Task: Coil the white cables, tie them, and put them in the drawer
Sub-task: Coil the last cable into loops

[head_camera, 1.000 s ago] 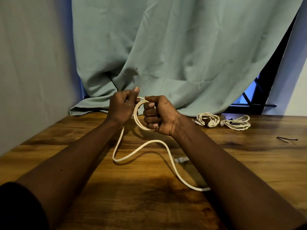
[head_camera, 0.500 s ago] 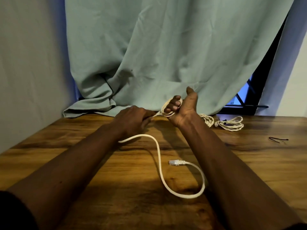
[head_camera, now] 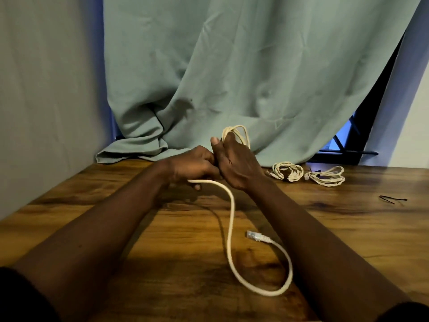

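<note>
Coiling looks to be the step in hand, at the centre of the frame. The right hand [head_camera: 234, 163] is closed round a few loops [head_camera: 236, 133] of the cable [head_camera: 231, 219], which stand up above its knuckles against the curtain [head_camera: 232, 66]. The left hand [head_camera: 192, 163], touching the right on its left side, has its fingers curled round the strand just where it leaves the loops. From there the free length drops to the table [head_camera: 92, 205], runs toward the lower middle of the frame, bends back and ends in a plug [head_camera: 257, 237] lying loose between the forearms.

A tied coil [head_camera: 286, 170] and a second coil [head_camera: 326, 175] lie right of centre near the curtain hem, and a black tie [head_camera: 393, 199] sits well apart at the far right. No drawer is in view.

Risks, as I judge them — the plug could snag on the right forearm or whip round as the tail is drawn in, jerking the strand from the left fingers. Only one fist holds the loops; if it slackens to take the next turn, they may spring open. The tie is far off, so a one-handed reach for it could let the loops unwind.
</note>
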